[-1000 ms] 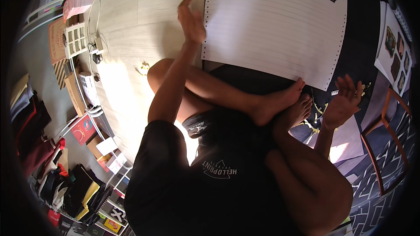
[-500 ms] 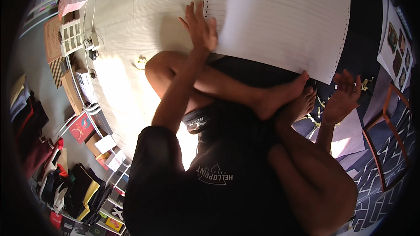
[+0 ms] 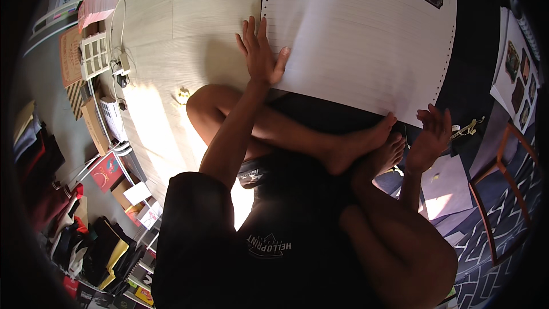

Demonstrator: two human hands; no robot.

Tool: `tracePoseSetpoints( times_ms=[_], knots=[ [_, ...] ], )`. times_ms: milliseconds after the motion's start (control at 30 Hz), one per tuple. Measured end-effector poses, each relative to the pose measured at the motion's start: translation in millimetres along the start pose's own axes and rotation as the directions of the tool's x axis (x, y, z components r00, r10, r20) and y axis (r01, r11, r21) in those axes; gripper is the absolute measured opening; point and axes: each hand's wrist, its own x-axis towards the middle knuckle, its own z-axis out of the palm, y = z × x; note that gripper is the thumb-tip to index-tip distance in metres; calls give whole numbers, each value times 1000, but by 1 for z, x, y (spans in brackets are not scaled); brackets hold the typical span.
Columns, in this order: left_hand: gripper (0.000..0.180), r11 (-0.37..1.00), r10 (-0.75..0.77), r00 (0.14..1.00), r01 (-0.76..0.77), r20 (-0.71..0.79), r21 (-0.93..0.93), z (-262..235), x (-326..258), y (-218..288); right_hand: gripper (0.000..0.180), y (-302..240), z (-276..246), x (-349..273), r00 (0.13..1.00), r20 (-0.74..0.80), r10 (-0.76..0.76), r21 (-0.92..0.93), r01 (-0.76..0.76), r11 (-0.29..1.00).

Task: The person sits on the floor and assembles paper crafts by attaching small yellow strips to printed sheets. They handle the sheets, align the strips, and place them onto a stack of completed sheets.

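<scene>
Apart and unclenched, the left hand [image 3: 261,60] overlaps the white sheet's [image 3: 354,40] left edge, the right hand [image 3: 430,137] its near-right corner.

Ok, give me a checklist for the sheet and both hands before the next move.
1. Left hand at the left edge of the sheet: ok; fingers spread, thumb over the sheet.
2. Right hand by the sheet's lower right corner: ok; fingers loosely open.
3. Right hand touching the sheet: cannot tell from this angle.
4. Foot clear of the sheet: not ok; in view, its toes overlap the lower edge.
5. Scraps off the sheet: ok; these yellow bits lie to its right.
6. Whole sheet in view: not ok; its top runs out of the picture.
</scene>
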Motion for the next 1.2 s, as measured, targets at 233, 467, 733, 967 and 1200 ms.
tracePoseSetpoints(
  times_ms=[233,467,733,967,1200],
  knots=[
    [82,947,-157,985,128,-77,-296,-17,38,-11,85,7,-6,27,995,72,-73,-134,82,988],
    [85,983,-10,1000,13,-16,182,11,146,16,75,16,-27,35,999,45,-18,-176,26,984],
    [71,997,-36,999,35,-16,-68,27,152,-17,42,23,-10,134,983,-143,119,-309,-158,938],
    [72,876,-480,869,483,120,13,5,186,25,61,22,-6,275,825,-211,525,-585,-537,608],
    [61,791,-610,754,601,243,118,-5,221,-4,57,22,-3,292,749,-202,631,-489,-636,598]
  ],
)
